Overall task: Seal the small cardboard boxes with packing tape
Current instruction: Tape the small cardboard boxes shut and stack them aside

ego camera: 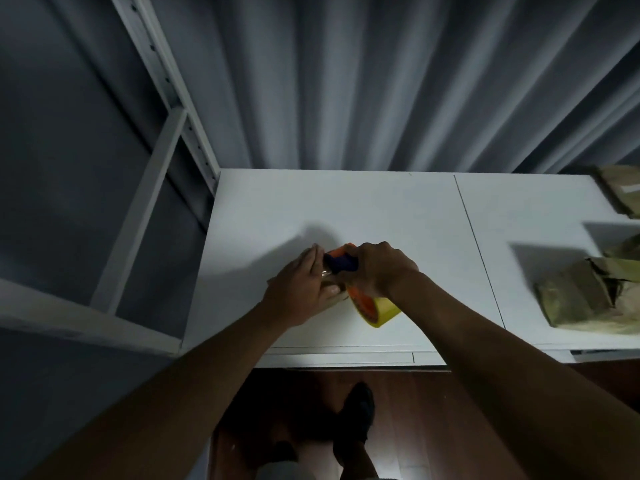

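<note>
Over on the far left, a white metal shelf frame [152, 209] is standing against the dark wall, well apart from the action. Moving in, the left hand [304, 289] is lying flat on the small cardboard box [337, 295], fingers straight and pressing it down onto the white table [346, 209]; the box is almost wholly hidden under that palm, only a pale brown edge peeking out at the thumb side. Right against those fingertips, the tape dispenser [341, 263] is sitting with its dark blue body and orange top, and the right hand [379, 268] is wrapping its curled fingers firmly around the handle. Just below that grip, toward the person, the yellow roll of packing tape [379, 311] is hanging on its orange core, tilted and close to the tabletop; whether tape is touching the box cannot be told. Further right of the gripping hand, past the seam in the table, a taped cardboard box [578, 299] is resting near the table's edge, with more brown packages [620, 188] piled behind it at the far corner. Grey curtains [381, 81] are hanging behind the table.
</note>
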